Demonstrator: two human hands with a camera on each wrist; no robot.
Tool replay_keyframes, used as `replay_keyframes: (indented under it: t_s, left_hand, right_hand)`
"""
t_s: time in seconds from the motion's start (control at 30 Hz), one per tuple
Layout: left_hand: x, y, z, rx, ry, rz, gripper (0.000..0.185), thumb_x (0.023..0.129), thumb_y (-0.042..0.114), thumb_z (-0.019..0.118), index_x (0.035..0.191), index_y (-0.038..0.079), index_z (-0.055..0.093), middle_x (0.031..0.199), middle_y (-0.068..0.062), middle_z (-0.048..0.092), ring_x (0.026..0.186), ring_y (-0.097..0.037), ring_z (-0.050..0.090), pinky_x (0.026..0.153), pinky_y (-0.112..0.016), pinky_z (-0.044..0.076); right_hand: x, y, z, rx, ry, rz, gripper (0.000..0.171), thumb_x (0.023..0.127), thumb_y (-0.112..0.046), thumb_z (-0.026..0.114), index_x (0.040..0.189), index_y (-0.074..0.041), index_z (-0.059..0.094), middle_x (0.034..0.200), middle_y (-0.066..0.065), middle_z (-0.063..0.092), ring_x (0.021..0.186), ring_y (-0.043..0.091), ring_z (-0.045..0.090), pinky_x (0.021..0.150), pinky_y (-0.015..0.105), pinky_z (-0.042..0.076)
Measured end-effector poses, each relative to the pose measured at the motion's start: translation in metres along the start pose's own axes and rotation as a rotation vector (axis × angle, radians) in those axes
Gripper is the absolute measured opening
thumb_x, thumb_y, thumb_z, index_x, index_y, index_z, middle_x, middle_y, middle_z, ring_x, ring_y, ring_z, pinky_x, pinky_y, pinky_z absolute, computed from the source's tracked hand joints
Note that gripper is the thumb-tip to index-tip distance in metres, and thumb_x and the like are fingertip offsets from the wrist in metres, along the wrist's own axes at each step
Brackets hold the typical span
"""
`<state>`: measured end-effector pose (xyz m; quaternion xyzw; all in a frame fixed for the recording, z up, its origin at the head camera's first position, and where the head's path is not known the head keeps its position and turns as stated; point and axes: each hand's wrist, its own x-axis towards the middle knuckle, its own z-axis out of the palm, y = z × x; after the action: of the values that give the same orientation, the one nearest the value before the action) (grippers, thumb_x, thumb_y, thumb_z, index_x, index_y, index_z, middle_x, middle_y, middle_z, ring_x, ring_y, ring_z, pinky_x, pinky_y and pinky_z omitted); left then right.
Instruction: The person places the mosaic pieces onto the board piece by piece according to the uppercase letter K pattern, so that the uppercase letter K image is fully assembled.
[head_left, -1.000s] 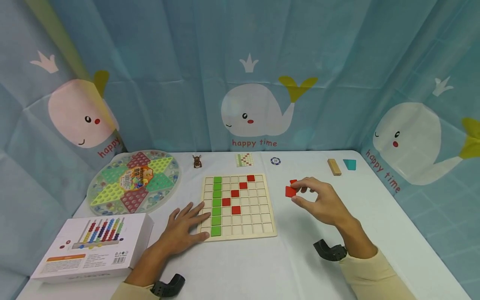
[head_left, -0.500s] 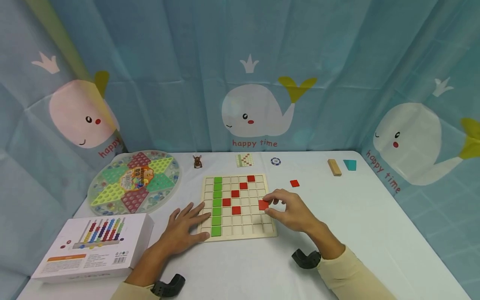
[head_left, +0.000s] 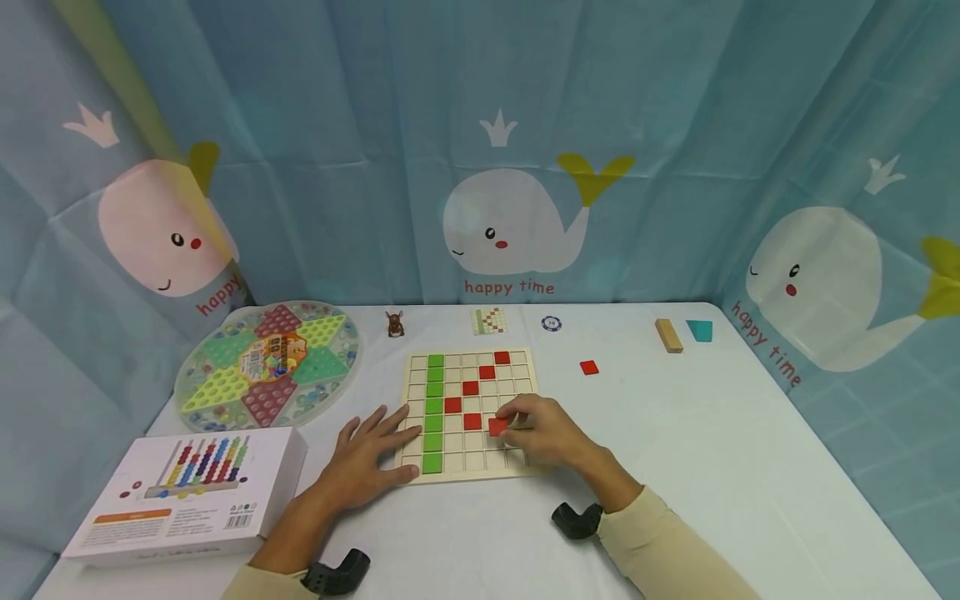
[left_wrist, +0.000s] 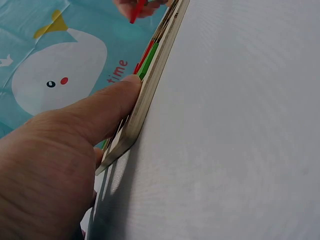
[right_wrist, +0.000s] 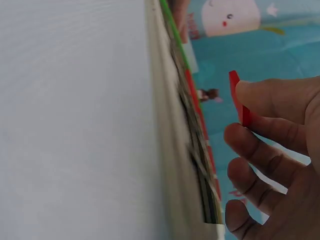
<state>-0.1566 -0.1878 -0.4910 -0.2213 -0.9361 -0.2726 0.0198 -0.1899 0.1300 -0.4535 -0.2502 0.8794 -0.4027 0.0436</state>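
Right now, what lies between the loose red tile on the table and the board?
Only bare white table, in the head view, between the loose red tile and the board.

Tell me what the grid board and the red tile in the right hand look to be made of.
Grid board: probably light unfinished wood, pale tan with a matte face and a thick plain edge in the wrist views. Red tile, pinched by the right hand: a thin flat square with even matte red colour; painted wood or plastic, the frames cannot settle which.
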Motion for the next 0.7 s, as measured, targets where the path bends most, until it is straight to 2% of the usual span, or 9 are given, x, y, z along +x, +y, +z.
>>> replay_keyframes:
  t_s: [0.4,0.7]
  left_hand:
    - [0.000,0.001,-0.001,-0.010,0.002,0.000,0.063,0.081,0.050,0.072,0.133,0.016,0.062,0.151,-0.005,0.037,0.140,-0.040,0.022,0.105,-0.062,0.007]
    - [0.000,0.000,0.000,-0.002,0.005,0.004,0.063,0.081,0.051,0.071,0.133,0.017,0.061,0.151,-0.005,0.037,0.140,-0.039,0.023,0.105,-0.062,0.008]
  right_hand:
    - [0.003,0.002,0.011,-0.108,-0.051,-0.041,0.019,0.083,-0.007,0.073,0.102,-0.008,0.071,0.090,-0.005,0.060,0.081,0.015,0.052,0.070,0.031,0.045]
    - [0.004,0.002,0.015,-0.162,-0.052,-0.050,0.019,0.081,-0.008,0.073,0.100,-0.010,0.073,0.093,-0.006,0.059,0.086,0.014,0.050,0.073,0.031,0.044]
